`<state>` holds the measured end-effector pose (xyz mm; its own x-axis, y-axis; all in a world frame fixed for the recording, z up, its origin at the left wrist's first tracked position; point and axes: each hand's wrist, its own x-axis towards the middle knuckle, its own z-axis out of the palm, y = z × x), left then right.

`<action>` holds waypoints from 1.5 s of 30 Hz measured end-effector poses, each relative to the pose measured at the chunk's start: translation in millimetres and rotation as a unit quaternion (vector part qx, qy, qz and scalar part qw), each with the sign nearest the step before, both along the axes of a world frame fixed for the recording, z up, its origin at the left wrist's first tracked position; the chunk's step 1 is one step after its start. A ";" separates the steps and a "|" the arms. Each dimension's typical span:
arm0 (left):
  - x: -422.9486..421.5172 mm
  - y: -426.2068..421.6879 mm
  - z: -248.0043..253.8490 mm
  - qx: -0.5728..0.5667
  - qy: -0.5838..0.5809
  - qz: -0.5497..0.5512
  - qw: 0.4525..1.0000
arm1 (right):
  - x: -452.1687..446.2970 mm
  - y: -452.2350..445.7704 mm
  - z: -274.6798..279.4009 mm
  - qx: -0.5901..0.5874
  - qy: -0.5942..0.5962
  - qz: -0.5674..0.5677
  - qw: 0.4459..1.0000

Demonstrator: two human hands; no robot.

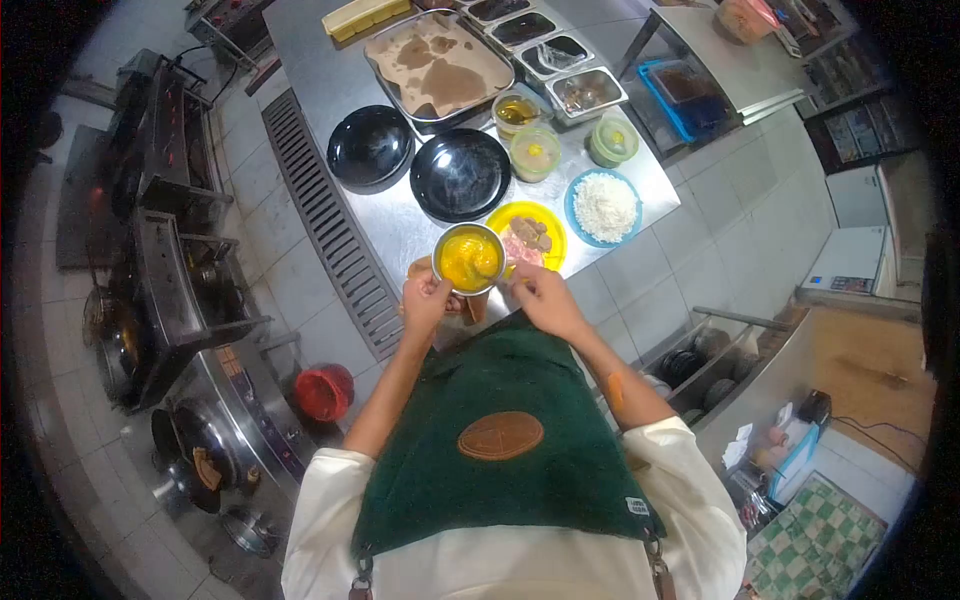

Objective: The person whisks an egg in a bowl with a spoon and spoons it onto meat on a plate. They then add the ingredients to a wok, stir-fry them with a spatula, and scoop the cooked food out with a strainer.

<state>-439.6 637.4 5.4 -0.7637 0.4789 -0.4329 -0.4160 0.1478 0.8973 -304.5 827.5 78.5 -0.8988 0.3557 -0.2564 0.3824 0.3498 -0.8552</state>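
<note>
Bowl [468, 258] between left grip [427, 297] and right grip [545, 298], at near end of bench [305, 65]. Meat plate [558, 245]: just beyond right grip; grain dish [569, 208] farther right. Two plates [460, 175] side by side beyond left grip. Behind these, farther from both grips: tray [388, 92], paper sheet [470, 65] in it; pan row [575, 73] right of tray.

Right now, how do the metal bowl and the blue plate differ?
Contents: the metal bowl holds a wet yellow mixture; the blue plate holds a heap of white grains.
Pose: the left hand grips the bowl; the plate rests untouched on the table.
Finish: the bowl is silvery, the plate blue.
Shared: both are round.
</note>
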 end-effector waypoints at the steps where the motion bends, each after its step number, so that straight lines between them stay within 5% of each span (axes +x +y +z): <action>1: -3.4 1.2 1.3 0.002 0.000 -0.001 1.000 | -3.2 -1.2 2.2 -0.007 0.026 -0.067 0.997; 4: -6.4 2.9 1.8 0.003 0.008 -0.019 1.000 | -5.6 8.3 -3.5 -0.013 0.031 0.026 0.999; 7: -12.4 4.4 -4.2 0.021 -0.012 -0.024 0.999 | -8.4 1.5 -5.2 0.023 -0.019 -0.071 0.997; 17: -20.6 7.6 -4.2 0.047 0.003 -0.005 0.999 | -23.9 8.2 -4.2 0.025 0.021 -0.068 0.997; 20: -21.0 5.4 -5.5 0.042 -0.006 0.003 0.999 | -21.8 12.9 -12.0 -0.025 -0.044 0.038 0.998; 22: -23.7 5.2 -9.0 0.040 -0.010 0.003 0.999 | -23.0 8.9 -13.8 0.041 0.035 -0.087 0.995; 26: -20.9 2.6 -15.2 0.029 0.027 -0.018 0.999 | -23.3 12.9 -8.3 -0.017 0.004 -0.005 1.000; 32: -17.5 5.0 -3.0 0.041 -0.004 -0.011 0.999 | -23.5 13.0 0.9 0.038 -0.007 -0.027 0.999; 35: -13.8 5.8 0.2 0.057 0.006 -0.021 0.998 | -26.2 9.5 10.3 0.056 0.081 -0.120 0.988; 38: -10.6 8.5 9.6 0.057 0.013 -0.024 0.998 | -28.9 6.2 -8.3 -0.033 0.165 -0.166 0.972; 40: -10.1 10.2 11.0 0.054 0.009 -0.020 0.998 | -30.5 -0.3 -10.2 -0.213 0.168 -0.266 0.925; 45: -7.8 10.7 1.5 0.065 0.040 -0.027 0.997 | -23.8 -1.7 -40.5 -0.297 0.152 -0.292 0.896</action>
<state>-447.5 648.1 7.0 -0.7646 0.5687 -0.3033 -0.3372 0.0480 0.9402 -328.3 825.9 38.1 -0.6636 0.6701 -0.3326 0.0703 -0.3868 -0.9195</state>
